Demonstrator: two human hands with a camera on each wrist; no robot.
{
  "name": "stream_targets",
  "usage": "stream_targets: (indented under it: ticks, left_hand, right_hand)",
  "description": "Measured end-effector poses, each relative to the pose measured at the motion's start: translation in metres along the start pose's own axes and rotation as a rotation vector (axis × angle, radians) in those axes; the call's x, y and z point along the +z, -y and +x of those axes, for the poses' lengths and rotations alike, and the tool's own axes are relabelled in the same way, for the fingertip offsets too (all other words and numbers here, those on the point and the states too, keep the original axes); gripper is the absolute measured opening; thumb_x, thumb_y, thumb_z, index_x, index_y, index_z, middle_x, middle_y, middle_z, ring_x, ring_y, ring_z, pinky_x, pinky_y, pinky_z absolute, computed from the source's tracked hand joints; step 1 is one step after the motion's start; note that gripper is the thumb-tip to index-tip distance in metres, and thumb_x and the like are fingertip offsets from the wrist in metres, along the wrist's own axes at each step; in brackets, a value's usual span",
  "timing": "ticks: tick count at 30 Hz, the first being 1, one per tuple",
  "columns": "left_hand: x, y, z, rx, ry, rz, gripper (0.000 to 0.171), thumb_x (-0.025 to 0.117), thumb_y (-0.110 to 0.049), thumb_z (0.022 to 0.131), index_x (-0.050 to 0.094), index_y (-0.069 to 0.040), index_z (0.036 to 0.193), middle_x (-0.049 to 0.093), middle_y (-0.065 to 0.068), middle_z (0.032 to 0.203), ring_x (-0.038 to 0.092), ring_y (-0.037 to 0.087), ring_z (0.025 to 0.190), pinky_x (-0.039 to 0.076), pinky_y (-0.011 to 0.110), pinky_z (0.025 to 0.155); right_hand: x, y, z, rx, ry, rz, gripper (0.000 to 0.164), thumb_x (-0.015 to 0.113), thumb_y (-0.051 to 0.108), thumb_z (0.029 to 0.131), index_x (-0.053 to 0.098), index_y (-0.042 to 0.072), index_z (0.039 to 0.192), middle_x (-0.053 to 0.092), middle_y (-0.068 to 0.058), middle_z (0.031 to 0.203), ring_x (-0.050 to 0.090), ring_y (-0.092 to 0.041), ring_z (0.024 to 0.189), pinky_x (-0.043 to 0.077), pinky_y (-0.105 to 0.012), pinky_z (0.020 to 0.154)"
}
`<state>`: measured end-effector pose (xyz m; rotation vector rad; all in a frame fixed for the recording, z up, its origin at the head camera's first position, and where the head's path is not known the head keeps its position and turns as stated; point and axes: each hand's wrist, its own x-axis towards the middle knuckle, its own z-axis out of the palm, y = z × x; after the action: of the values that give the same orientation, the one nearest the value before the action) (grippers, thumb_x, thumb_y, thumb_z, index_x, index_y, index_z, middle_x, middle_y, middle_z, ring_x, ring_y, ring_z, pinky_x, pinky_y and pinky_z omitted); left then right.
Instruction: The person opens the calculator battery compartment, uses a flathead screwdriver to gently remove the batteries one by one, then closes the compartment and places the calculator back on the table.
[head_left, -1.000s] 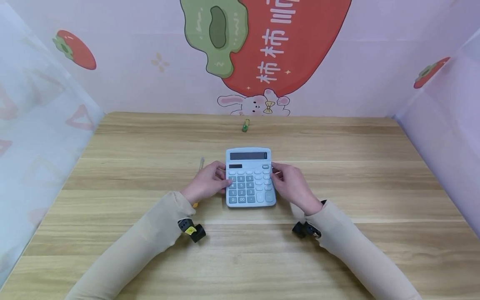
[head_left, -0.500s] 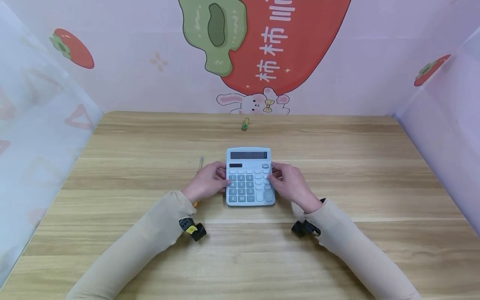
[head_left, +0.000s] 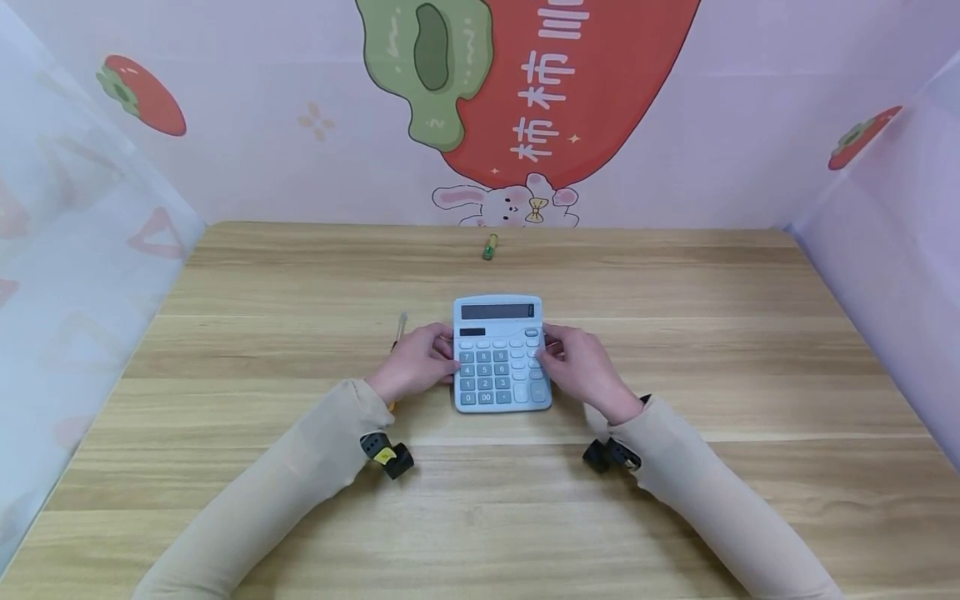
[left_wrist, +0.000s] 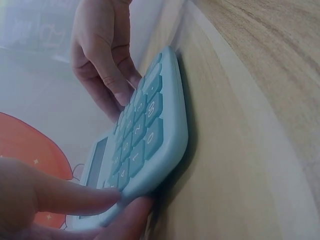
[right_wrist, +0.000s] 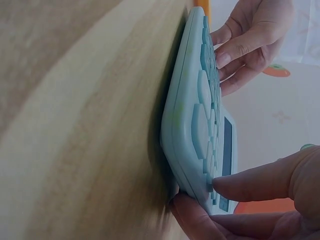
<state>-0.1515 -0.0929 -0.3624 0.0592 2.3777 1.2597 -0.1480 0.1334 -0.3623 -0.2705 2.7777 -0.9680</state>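
Note:
A light blue calculator [head_left: 501,377] lies face up at the middle of the table, with a "0" at the right of its display. My left hand [head_left: 417,362] grips its left edge, the thumb on top by the number keys and other fingers at the side. At the opposite edge my right hand [head_left: 587,367] holds it the same way, its thumb [right_wrist: 255,181] over the right-hand keys. In the left wrist view the calculator [left_wrist: 172,117] sits close to the tabletop; whether its underside touches cannot be told.
Beyond the calculator, a small green battery-like cylinder [head_left: 490,247] lies near the table's back edge. A screwdriver [head_left: 401,323] with a pale tip and orange end lies partly hidden under my left hand. Printed cloth walls [head_left: 262,142] stand behind and at both sides of the wooden table [head_left: 480,517].
Both hands keep their hold on the calculator, which stays almost in place. My right thumb has shifted slightly left onto the keys. The head view has tilted a little.

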Motion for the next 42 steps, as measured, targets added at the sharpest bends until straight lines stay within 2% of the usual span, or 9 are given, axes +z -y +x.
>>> stream_targets:
  ticks: [20,35,42]
  left_hand:
    - [-0.0007,0.0000,0.0020,-0.002,-0.017,0.023,0.048,0.062,-0.002,0.084,0.045,0.004,0.129,0.057,0.016,0.105,0.062,0.020,0.084,0.055,0.025,0.070]
    - [-0.0008,0.0019,0.0031,-0.009,-0.010,0.035,0.049,0.061,-0.004,0.085,0.044,0.002,0.131,0.056,0.015,0.105,0.062,0.019,0.083,0.055,0.024,0.071]
    - [-0.0017,0.0022,0.0005,0.000,0.007,0.054,0.052,0.061,-0.010,0.087,0.042,0.001,0.134,0.056,0.014,0.104,0.062,0.018,0.083,0.054,0.024,0.071]
  right_hand:
    - [0.0001,0.0001,0.0001,-0.003,-0.006,-0.015,0.046,0.057,0.011,0.088,0.048,-0.008,0.129,0.065,-0.021,0.106,0.063,-0.028,0.093,0.052,-0.040,0.082]
    - [0.0014,-0.0020,0.0015,-0.017,-0.024,-0.048,0.046,0.059,0.010,0.087,0.049,-0.009,0.128,0.064,-0.018,0.098,0.059,-0.023,0.083,0.049,-0.035,0.073]
    - [0.0017,-0.0057,0.0004,-0.008,0.006,-0.009,0.051,0.060,0.014,0.087,0.046,-0.007,0.131,0.062,-0.016,0.101,0.059,-0.022,0.085,0.050,-0.031,0.072]
